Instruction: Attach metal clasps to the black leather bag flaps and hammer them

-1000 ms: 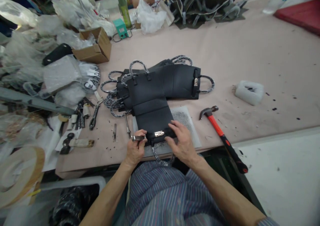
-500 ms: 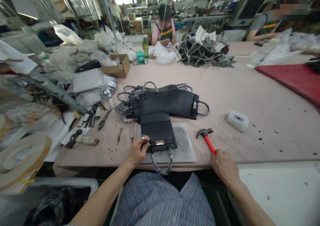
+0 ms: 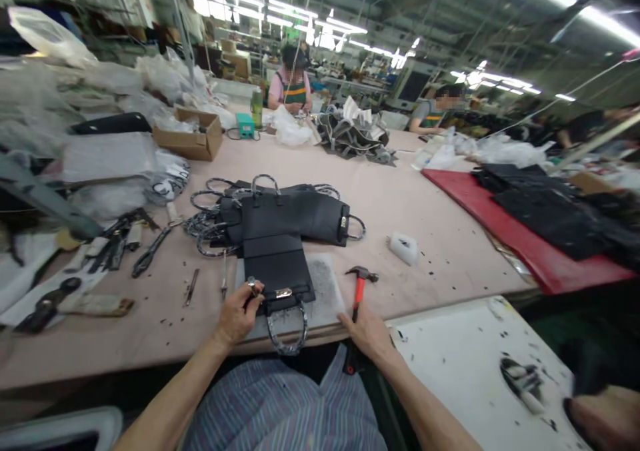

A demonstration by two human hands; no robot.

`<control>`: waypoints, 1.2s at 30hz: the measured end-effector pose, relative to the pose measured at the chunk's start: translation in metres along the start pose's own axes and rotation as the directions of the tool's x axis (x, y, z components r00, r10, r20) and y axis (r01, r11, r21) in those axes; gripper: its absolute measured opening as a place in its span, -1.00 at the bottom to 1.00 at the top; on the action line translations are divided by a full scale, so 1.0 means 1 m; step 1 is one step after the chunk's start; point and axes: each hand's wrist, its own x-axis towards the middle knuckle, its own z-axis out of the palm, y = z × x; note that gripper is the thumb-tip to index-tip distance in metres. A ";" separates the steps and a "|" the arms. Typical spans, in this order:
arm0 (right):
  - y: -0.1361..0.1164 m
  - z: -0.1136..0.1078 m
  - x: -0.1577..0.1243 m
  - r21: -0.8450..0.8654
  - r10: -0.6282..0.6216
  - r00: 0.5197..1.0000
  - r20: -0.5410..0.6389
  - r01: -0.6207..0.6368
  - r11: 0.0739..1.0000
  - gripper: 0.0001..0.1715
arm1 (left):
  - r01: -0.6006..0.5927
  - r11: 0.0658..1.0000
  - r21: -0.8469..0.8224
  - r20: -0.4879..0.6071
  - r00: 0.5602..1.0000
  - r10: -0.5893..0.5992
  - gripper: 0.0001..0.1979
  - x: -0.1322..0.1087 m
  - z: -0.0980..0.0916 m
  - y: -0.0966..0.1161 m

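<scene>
Evidently, the left hand (image 3: 239, 318) pinches a metal tool (image 3: 252, 283) at the black bag's (image 3: 275, 270) edge, the right hand (image 3: 369, 332) gripping a hammer (image 3: 359, 290).

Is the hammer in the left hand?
No, the hammer is in the right hand, while the left hand holds a small metal tool.

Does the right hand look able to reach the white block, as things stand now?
Probably yes: nothing tall stands before the white block, but the right hand, holding the hammer, would likely need to release it first.
</scene>
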 end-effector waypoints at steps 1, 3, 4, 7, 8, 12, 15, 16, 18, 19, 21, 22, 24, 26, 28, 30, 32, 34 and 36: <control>-0.003 0.005 -0.003 -0.015 -0.010 0.999 0.031 0.010 1.000 -0.48 | -0.005 1.000 -0.003 0.002 1.000 0.005 -0.83 0.000 0.000 -0.002; -0.001 0.010 -0.008 -0.025 0.009 0.998 0.067 -0.007 1.000 -0.46 | -0.014 1.000 -0.014 0.010 1.000 0.014 -0.84 0.001 0.000 -0.001; 0.002 0.011 -0.009 -0.025 0.022 0.996 0.081 -0.020 0.999 -0.46 | -0.016 1.000 -0.018 0.016 1.000 0.016 -0.84 0.001 -0.001 0.000; 0.014 0.012 -0.011 -0.042 0.036 0.994 0.103 -0.032 0.999 -0.54 | -0.016 1.000 -0.018 0.028 0.999 0.017 -0.85 0.001 -0.002 0.004; 0.018 0.012 -0.012 -0.051 0.042 0.993 0.108 -0.037 0.998 -0.58 | -0.015 1.000 -0.018 0.031 0.999 0.015 -0.86 0.001 -0.002 0.005; 0.033 0.016 -0.018 -0.130 0.096 0.991 0.088 -0.084 0.988 -0.60 | 0.005 0.999 -0.035 0.036 0.999 -0.003 -0.86 -0.001 -0.001 0.006; 0.043 0.018 -0.021 -0.180 0.150 0.988 0.036 -0.141 0.974 -0.56 | 0.025 0.998 -0.051 0.041 0.999 -0.023 -0.86 -0.001 -0.001 0.008; 0.045 0.019 -0.020 -0.174 0.165 0.986 0.007 -0.161 0.971 -0.55 | 0.032 0.998 -0.054 0.045 0.999 -0.030 -0.86 -0.001 -0.001 0.009; 0.046 0.018 -0.018 -0.125 0.164 0.985 -0.059 -0.171 0.977 -0.55 | 0.046 0.997 -0.059 0.048 0.998 -0.043 -0.86 -0.001 -0.001 0.011; 0.045 0.017 -0.017 -0.088 0.139 0.986 -0.091 -0.147 0.985 -0.56 | 0.052 0.997 -0.061 0.052 0.997 -0.049 -0.87 0.000 -0.001 0.012; 0.041 0.010 -0.015 0.024 0.049 0.988 -0.144 -0.046 0.999 -0.64 | 0.057 0.996 -0.065 0.056 0.997 -0.054 -0.88 0.001 -0.002 0.014; 0.037 0.004 -0.014 0.099 -0.002 0.986 -0.165 0.018 0.995 -0.68 | 0.057 0.996 -0.067 0.058 0.997 -0.053 -0.89 0.001 -0.002 0.014; 0.026 -0.015 -0.016 0.232 -0.066 0.975 -0.212 0.116 0.966 -0.66 | 0.056 0.996 -0.067 0.064 0.997 -0.052 -0.90 0.002 -0.003 0.015; 0.006 -0.039 -0.023 0.337 -0.117 0.963 -0.242 0.196 0.921 -0.56 | 0.057 0.996 -0.067 0.070 0.996 -0.052 -0.89 0.003 -0.003 0.016; -0.022 -0.065 -0.035 0.432 -0.237 0.938 -0.252 0.328 0.840 -0.52 | 0.062 0.996 -0.066 0.072 0.996 -0.057 -0.89 0.003 -0.003 0.015; -0.053 -0.087 -0.048 0.456 -0.439 0.853 -0.284 0.523 0.720 -0.54 | 0.064 0.996 -0.063 0.072 0.996 -0.060 -0.89 0.002 -0.002 0.014; -0.082 -0.101 -0.056 0.332 -0.587 0.745 -0.318 0.667 0.666 -0.56 | 0.064 0.996 -0.057 0.072 0.996 -0.060 -0.88 0.002 -0.002 0.013; -0.102 -0.108 -0.058 0.162 -0.697 0.669 -0.257 0.741 0.652 -0.59 | 0.063 0.997 -0.053 0.077 0.995 -0.059 -0.89 0.002 -0.002 0.013; -0.113 -0.115 -0.057 0.048 -0.748 0.650 -0.136 0.758 0.651 -0.64 | 0.073 0.996 -0.049 0.084 0.994 -0.069 -0.89 0.002 -0.002 0.014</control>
